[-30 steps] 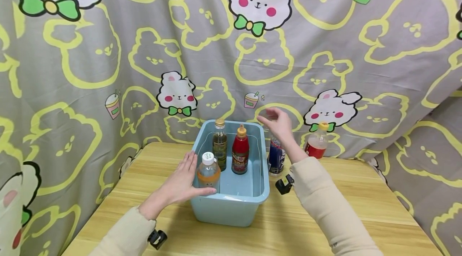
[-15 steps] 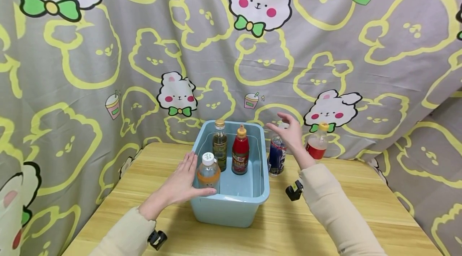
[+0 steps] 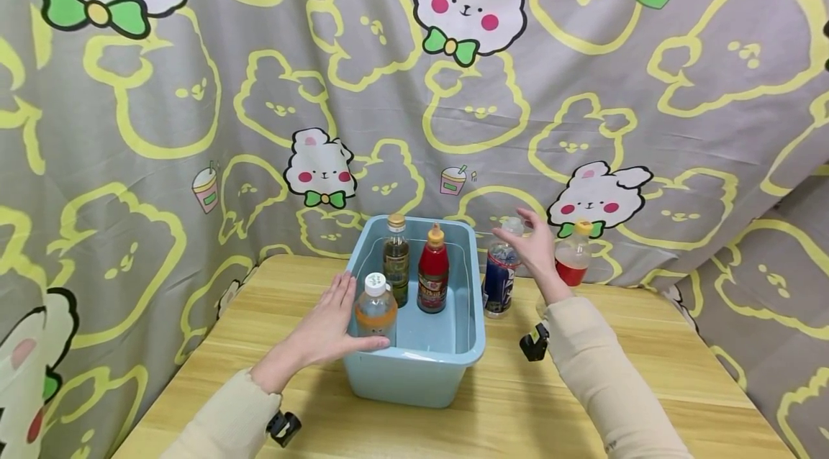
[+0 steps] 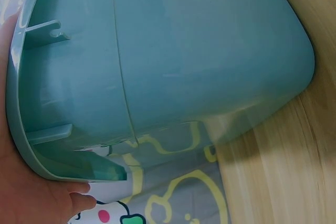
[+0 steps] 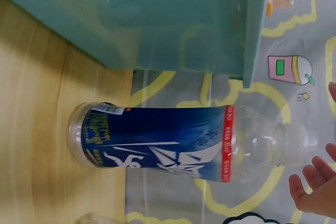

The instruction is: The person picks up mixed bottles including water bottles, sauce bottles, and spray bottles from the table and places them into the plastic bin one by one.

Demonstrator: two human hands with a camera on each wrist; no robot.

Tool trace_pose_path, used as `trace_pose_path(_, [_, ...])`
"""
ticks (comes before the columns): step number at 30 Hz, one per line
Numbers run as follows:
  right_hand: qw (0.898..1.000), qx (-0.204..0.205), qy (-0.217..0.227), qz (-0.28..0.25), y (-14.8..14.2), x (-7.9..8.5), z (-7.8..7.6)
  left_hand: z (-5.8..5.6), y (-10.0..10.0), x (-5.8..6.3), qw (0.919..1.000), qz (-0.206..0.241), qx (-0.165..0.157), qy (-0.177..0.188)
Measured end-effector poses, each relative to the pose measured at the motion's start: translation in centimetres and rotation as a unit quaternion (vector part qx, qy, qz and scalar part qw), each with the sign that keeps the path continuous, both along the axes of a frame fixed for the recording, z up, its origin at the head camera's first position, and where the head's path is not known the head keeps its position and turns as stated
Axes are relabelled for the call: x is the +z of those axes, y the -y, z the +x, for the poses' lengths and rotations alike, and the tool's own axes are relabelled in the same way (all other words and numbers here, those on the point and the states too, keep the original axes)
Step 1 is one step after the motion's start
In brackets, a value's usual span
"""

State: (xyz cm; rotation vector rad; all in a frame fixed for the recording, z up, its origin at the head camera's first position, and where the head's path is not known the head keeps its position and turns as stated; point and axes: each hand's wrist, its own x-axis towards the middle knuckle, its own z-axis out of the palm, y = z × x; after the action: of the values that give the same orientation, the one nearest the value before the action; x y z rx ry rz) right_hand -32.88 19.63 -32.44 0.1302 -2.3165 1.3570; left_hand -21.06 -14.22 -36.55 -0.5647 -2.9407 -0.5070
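Note:
My left hand (image 3: 324, 329) rests on the near left corner of a light blue plastic bin (image 3: 414, 380), fingers along the left rim and thumb along the front one. Just right of the bin, a clear bottle with a blue label (image 3: 499, 283) stands upright on the table. Close by that bottle's neck is my right hand (image 3: 536, 250), thumb and fingers spread apart. In the right wrist view the bottle's clear cap (image 5: 299, 144) shows near the fingertips (image 5: 296, 183), with a gap between them. Little of the left fingers shows in the left wrist view.
Inside the bin stand a white-capped bottle with an orange band (image 3: 376, 311), a dark bottle with a gold cap (image 3: 396, 265) and a red sauce bottle (image 3: 432, 275). A red-labelled bottle with a yellow cap (image 3: 573, 257) is behind my right wrist. A patterned curtain (image 3: 382, 106) hangs behind the table.
My right hand has moved rightward and lower, from beside the bin's far right corner to the blue-labelled bottle's neck. The left hand and the bin keep their places.

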Motion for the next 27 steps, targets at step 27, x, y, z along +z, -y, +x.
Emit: trace_pose_path(27, [0.997,-0.028,0.065,0.003,-0.6,-2.1,-1.8,-0.1,0.1,0.0,1.0,0.0,0.0,0.0])
